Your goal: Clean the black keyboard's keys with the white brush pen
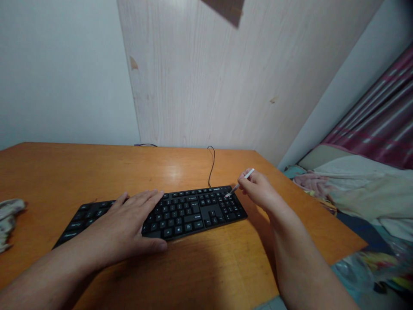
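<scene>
A black keyboard [180, 215] lies at a slant on the wooden table, its number pad toward the right. My left hand [129, 224] rests flat across its left part, fingers stretched toward the far edge and the thumb out by the near edge. Several keys are hidden beneath that hand. Above the number pad, my right hand [256, 185] pinches a slim white-handled brush [248, 173] between thumb and fingers. The brush slants down to the left, its thin tip at the keys near the top of the number pad.
A black cable [213, 165] runs from the keyboard toward the back of the table [80, 168]. Crumpled cloth [9, 219] lies at the far left. Beyond the table's right edge are bedding [361, 189], a striped curtain [380, 112] and clear plastic [355, 271]. A pale wall panel rises behind.
</scene>
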Motion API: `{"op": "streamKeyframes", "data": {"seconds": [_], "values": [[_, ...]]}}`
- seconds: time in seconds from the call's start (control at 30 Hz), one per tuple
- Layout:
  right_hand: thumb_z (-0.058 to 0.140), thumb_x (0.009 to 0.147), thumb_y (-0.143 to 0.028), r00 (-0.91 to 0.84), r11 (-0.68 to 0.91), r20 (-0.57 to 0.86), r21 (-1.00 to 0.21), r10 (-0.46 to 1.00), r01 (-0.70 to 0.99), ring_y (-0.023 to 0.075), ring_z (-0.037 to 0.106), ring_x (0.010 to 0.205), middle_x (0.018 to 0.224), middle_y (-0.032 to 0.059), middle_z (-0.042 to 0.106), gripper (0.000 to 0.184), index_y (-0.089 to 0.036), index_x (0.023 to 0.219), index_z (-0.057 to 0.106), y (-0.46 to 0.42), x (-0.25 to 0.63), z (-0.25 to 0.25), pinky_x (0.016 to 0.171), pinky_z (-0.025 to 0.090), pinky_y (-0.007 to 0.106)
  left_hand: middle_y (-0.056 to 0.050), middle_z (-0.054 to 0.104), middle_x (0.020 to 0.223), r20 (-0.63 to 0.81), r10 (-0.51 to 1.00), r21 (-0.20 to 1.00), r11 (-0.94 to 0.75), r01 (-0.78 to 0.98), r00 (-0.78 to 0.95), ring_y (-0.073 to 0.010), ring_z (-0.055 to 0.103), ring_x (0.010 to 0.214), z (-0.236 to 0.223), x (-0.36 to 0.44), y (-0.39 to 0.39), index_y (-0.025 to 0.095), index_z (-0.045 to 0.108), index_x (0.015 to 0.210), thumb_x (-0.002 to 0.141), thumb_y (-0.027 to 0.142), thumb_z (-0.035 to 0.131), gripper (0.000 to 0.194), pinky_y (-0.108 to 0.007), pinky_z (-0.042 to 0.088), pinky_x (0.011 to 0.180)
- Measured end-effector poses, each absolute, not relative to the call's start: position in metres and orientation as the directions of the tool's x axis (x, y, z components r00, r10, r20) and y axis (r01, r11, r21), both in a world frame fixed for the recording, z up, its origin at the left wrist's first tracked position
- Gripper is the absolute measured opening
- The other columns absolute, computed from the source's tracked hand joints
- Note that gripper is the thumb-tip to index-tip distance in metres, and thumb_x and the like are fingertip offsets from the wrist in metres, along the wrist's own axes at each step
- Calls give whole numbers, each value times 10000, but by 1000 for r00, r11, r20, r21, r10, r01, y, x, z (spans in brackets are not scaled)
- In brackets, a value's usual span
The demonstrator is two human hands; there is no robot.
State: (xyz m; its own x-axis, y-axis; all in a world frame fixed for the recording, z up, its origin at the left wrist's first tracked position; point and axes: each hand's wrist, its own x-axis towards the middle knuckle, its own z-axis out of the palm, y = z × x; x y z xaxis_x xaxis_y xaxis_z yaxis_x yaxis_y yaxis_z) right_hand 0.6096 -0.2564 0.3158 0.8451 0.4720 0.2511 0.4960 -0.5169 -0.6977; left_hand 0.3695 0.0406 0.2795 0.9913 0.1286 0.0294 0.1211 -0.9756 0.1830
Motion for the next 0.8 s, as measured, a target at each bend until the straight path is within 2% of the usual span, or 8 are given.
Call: {"op": "streamKeyframes", "data": {"seconds": [0.13, 0.27, 0.33, 0.4, 0.47, 0.6, 0.7, 0.8], "values": [[497, 871, -279, 835, -608, 300, -578, 462, 544, 175, 541, 625, 655, 17, 591, 176, -223, 704, 512, -260, 609, 320, 579, 328, 286, -151, 371, 1632, 48, 122, 186, -976, 112, 991, -452, 351, 1484, 278, 369, 42, 220, 305, 1627, 656, 837, 667, 1206, -648, 164, 1234], [508, 860, -260, 836, -733, 399, -424, 376, 532, 203, 542, 680, 687, 39, 609, 135, -226, 731, 526, -264, 605, 325, 601, 297, 306, -146, 379, 1628, 49, 121, 184, -977, 110, 991, -454, 359, 1479, 278, 369, 42, 231, 313, 1624, 664, 833, 664, 1186, -650, 173, 1231], [514, 857, -260, 838, -758, 427, -404, 339, 513, 209, 533, 677, 674, 38, 600, 119, -229, 744, 531, -265, 604, 327, 601, 287, 312, -145, 371, 1632, 42, 124, 180, -977, 115, 991, -453, 352, 1483, 279, 369, 41, 231, 309, 1625, 665, 826, 669, 1186, -651, 170, 1231], [512, 864, -269, 833, -703, 428, -466, 352, 536, 201, 529, 663, 666, 30, 587, 138, -229, 732, 516, -265, 605, 326, 598, 300, 309, -144, 360, 1637, 35, 128, 180, -976, 119, 991, -451, 341, 1489, 279, 369, 41, 229, 300, 1628, 659, 828, 672, 1198, -649, 163, 1234], [507, 877, -291, 830, -584, 394, -590, 394, 557, 185, 528, 636, 659, 15, 574, 155, -229, 735, 506, -264, 605, 324, 590, 328, 298, -143, 348, 1643, 25, 127, 180, -976, 120, 992, -448, 331, 1495, 280, 369, 41, 227, 293, 1629, 660, 836, 666, 1204, -649, 156, 1236], [521, 874, -312, 810, -351, 272, -797, 519, 493, 161, 526, 589, 655, -12, 553, 135, -225, 770, 519, -256, 600, 322, 561, 379, 277, -154, 338, 1645, 21, 123, 174, -978, 117, 992, -450, 326, 1496, 281, 369, 41, 215, 295, 1629, 660, 857, 646, 1215, -657, 156, 1232], [543, 866, -317, 778, -266, 210, -860, 591, 435, 149, 533, 601, 685, -15, 555, 135, -219, 775, 530, -250, 591, 322, 569, 413, 269, -162, 339, 1643, 15, 119, 169, -979, 115, 993, -447, 325, 1498, 281, 368, 41, 214, 289, 1631, 662, 870, 633, 1219, -659, 151, 1231], [553, 885, -347, 756, -267, 166, -870, 633, 414, 146, 528, 591, 690, -12, 570, 165, -216, 785, 537, -247, 586, 322, 570, 420, 273, -161, 351, 1639, 31, 119, 177, -978, 111, 992, -446, 332, 1495, 281, 368, 41, 226, 294, 1630, 663, 868, 634, 1210, -651, 154, 1234]]}}
